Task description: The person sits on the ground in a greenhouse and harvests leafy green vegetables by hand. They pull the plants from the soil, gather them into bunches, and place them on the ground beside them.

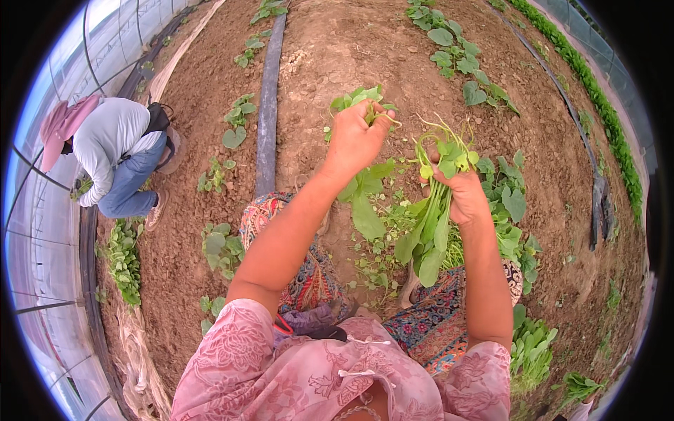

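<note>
In front of me, my right hand grips a bunch of leafy greens. Its broad leaves hang downward, and thin pale roots and small yellowish leaves stick up above the fist. My left hand, up and to the left of the bunch, pinches a thin stem with small leaves. Green leaves show just beyond its knuckles; whether the fingers hold them too is hard to tell. Loose leaves and small seedlings cover the soil between my knees, below both hands.
A crouching person holds greens at the left, near the plastic greenhouse wall. A dark drip hose runs along the soil. Broad-leaved vine plants grow in rows. Piles of greens lie at left, others by my right knee.
</note>
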A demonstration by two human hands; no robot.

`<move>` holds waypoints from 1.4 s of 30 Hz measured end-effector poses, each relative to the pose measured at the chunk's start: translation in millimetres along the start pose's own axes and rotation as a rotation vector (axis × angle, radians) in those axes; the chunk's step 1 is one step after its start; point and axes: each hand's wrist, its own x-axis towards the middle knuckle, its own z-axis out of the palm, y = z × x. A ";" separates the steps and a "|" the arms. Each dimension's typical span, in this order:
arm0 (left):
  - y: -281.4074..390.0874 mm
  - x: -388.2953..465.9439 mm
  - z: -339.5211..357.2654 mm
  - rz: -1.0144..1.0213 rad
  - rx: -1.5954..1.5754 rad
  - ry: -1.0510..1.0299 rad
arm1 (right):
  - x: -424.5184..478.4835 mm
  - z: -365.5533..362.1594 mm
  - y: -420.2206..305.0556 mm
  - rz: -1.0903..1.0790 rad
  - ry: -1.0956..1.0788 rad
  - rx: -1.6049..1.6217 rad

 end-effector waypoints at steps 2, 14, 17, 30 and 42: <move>8.0 1.7 -9.9 -0.047 0.233 -0.135 | 1.2 -2.4 0.4 0.003 0.013 0.008; 10.5 -10.5 6.1 -0.265 -0.080 -0.405 | -0.4 0.9 2.6 0.019 -0.034 0.033; 7.3 -10.3 6.2 -0.165 -0.053 -0.380 | -0.5 1.1 1.9 -0.009 0.013 -0.038; 9.1 -15.9 -0.2 0.679 0.559 -0.316 | 3.6 -1.7 1.7 0.025 0.010 -0.044; -10.1 -7.5 2.1 0.145 0.174 -0.144 | 3.6 -1.7 3.9 0.010 0.031 -0.077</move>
